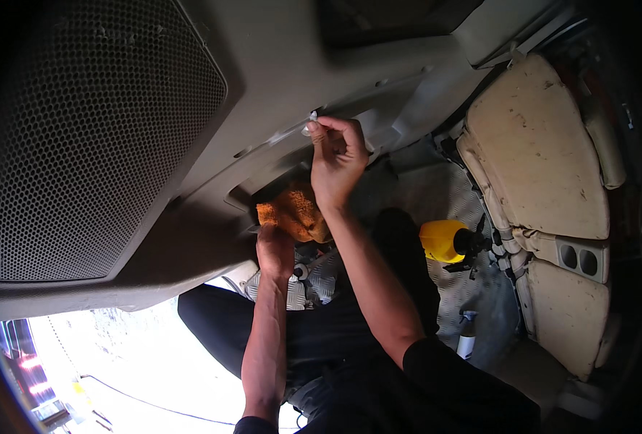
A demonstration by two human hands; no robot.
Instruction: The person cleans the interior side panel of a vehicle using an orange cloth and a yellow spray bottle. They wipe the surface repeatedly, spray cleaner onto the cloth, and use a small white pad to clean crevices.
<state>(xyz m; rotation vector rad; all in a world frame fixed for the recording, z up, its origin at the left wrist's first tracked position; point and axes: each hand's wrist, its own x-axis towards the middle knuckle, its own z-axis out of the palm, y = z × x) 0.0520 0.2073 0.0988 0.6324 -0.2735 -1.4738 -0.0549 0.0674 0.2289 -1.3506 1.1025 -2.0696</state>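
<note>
My right hand (pixel 340 163) is raised against a grey vehicle trim panel (pixel 277 81). Between its thumb and forefinger is a small white piece (pixel 313 117), held at a slot in the panel; its exact kind is too small to tell. Lower and to the left, my left hand (pixel 275 254) grips a bunched orange terry cloth (pixel 295 212). The cloth sits in front of a dark recess in the panel's lower part, and my right forearm passes close by its right side.
A large perforated speaker grille (pixel 98 146) fills the left. On the tread-plate floor (pixel 451 190) are a yellow pump sprayer (pixel 441 240) and a spray bottle (pixel 466 339). Stained tan seats (pixel 538 152) with a cup holder (pixel 579 259) stand right. A bright opening (pixel 152 358) lies lower left.
</note>
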